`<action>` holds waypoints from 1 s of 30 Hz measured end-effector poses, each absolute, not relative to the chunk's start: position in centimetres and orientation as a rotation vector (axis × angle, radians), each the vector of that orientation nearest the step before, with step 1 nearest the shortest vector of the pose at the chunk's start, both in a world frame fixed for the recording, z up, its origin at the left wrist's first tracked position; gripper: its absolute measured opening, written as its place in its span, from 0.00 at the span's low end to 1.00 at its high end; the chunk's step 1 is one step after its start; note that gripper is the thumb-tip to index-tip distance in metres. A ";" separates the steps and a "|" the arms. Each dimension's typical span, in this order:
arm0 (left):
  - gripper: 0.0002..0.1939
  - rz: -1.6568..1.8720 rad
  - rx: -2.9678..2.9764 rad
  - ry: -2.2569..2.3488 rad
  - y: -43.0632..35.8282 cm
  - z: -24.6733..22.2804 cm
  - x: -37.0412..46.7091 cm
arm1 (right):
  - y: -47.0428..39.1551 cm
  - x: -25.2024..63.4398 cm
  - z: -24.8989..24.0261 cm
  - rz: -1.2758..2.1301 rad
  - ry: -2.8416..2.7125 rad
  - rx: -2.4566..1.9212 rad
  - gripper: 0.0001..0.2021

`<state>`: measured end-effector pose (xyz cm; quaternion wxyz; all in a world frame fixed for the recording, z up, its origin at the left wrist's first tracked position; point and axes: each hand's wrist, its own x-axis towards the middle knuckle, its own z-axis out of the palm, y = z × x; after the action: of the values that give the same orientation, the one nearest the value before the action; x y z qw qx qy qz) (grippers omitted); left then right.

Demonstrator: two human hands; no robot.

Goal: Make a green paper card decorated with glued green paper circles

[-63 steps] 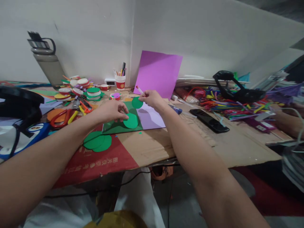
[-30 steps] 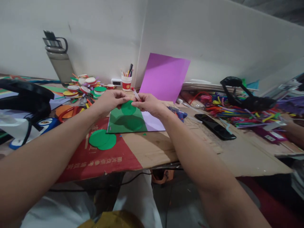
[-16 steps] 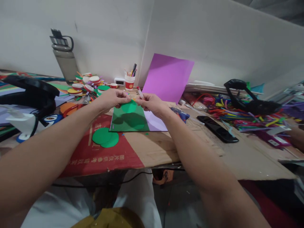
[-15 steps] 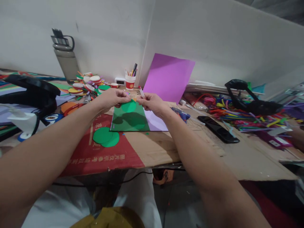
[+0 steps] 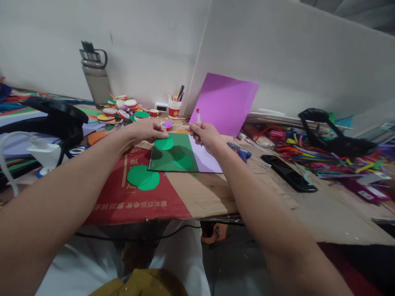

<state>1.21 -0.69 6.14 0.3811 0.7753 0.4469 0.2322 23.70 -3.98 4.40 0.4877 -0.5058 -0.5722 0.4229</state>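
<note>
My left hand pinches the edge of a green paper circle, holding it over the left part of a dark green sheet. Another green circle rests on that sheet, whose right side borders a lilac area. Closed fingers of my right hand grip a slim white pen-like stick with a red end, which points upward above the lilac part. Two overlapping green paper circles lie on the red printed cardboard, nearer to me.
A purple sheet leans on the wall behind a paper cup of pens. Ribbon rolls and a water bottle stand at the back left. To the right are a phone and colourful pipe cleaners.
My hands have moved apart: the left one leftward with its green circle, the right one rightward with the stick now more upright. The whole view has shifted slightly.
</note>
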 end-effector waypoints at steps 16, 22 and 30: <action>0.01 1.698 1.187 1.211 1.8 6.0 -0.4 | -3.0 23.9 3.4 0.831 -1.186 -1.169 0.18; 0.05 1.329 1.503 1.341 2.0 4.6 -0.8 | -2.5 24.2 2.5 0.836 -1.189 -1.032 0.24; 0.13 0.970 1.741 1.317 1.4 4.1 -0.7 | -2.7 24.7 2.5 0.812 -1.281 -1.194 0.34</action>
<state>-0.68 1.37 4.08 0.3674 0.6778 0.5127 0.3778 24.65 -2.68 2.54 0.5692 -0.5086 -0.5457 0.3457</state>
